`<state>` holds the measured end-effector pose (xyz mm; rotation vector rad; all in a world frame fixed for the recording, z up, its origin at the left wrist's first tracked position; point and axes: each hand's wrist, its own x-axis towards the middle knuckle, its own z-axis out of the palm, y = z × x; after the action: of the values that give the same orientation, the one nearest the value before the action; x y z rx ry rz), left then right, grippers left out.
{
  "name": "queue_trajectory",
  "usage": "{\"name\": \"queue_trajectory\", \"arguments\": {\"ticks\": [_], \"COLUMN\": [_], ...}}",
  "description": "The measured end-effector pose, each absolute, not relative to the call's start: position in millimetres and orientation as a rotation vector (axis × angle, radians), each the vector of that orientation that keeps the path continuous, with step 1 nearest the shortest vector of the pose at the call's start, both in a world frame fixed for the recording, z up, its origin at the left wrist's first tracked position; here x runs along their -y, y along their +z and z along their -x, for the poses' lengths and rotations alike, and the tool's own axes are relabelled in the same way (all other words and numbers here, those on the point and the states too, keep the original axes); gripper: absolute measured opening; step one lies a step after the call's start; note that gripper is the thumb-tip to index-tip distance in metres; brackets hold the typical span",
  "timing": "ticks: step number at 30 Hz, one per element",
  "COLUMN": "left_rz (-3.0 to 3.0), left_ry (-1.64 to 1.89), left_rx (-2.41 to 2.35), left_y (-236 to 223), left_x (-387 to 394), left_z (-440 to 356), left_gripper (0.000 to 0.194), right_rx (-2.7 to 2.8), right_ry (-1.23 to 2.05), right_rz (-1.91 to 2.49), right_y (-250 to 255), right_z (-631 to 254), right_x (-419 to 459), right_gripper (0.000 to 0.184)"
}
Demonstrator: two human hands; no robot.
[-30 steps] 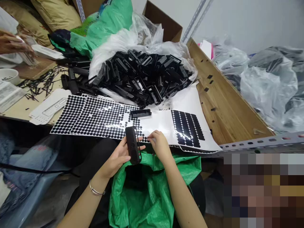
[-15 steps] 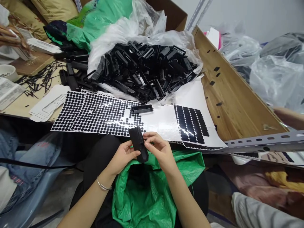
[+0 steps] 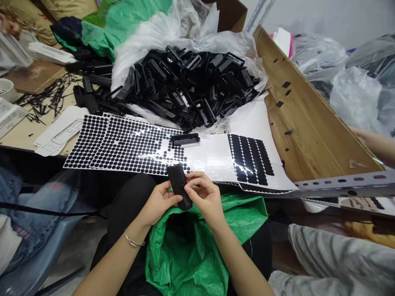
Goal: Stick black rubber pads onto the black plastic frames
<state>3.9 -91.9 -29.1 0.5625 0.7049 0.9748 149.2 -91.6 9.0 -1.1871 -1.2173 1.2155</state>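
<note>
A black plastic housing (image 3: 177, 181), long and narrow with a textured face, is tilted above the open green bag (image 3: 188, 255) on my lap. My left hand (image 3: 159, 202) grips its left side, thumb across the lower part. On the other side, my right hand (image 3: 205, 195) has thumb and forefinger pinched against its edge; whether anything small sits between those fingertips I cannot tell. Another black housing (image 3: 185, 139) lies hollow side up on sheets of round black stickers (image 3: 123, 144). To its right is a sheet of elongated black stickers (image 3: 249, 160).
A clear plastic bag (image 3: 148, 37) heaped with black housings (image 3: 191, 88) stands behind the sheets. At right is a wooden tray (image 3: 314, 123) with a metal rail (image 3: 342, 181) along the front. Thin black strips (image 3: 49, 96) litter the left table. Other people's limbs show at both sides.
My right fingertips have shifted slightly left along the housing's edge. My left hand keeps its hold. At the lower right, a person's striped grey clothing has moved further into view.
</note>
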Motion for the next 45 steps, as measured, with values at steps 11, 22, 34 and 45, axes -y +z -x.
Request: {"name": "queue_trajectory", "arguments": {"ticks": [11, 22, 34, 45], "left_rz": [-0.523, -0.629, -0.793, -0.74], "left_ry": [1.001, 0.983, 0.956, 0.901], "left_rx": [-0.713, -0.755, -0.867, -0.922], "left_y": [-30.6, -34.7, -28.9, -33.2], "left_x": [91.0, 90.0, 95.1, 98.1], "left_z": [-3.2, -1.2, -4.5, 10.0], "left_gripper": [0.039, 0.04, 0.032, 0.039], "right_rx": [1.244, 1.155, 1.334, 1.25], "right_ry": [1.054, 1.074, 1.436, -0.103], "right_rz": [1.258, 1.23, 1.158, 2.167], "right_y": [2.5, 1.7, 8.1, -1.6], "right_z": [-141.0, -139.2, -154.5, -330.5], "right_x": [95.1, 93.9, 89.2, 77.1], "right_gripper": [0.005, 0.024, 0.035, 0.039]}}
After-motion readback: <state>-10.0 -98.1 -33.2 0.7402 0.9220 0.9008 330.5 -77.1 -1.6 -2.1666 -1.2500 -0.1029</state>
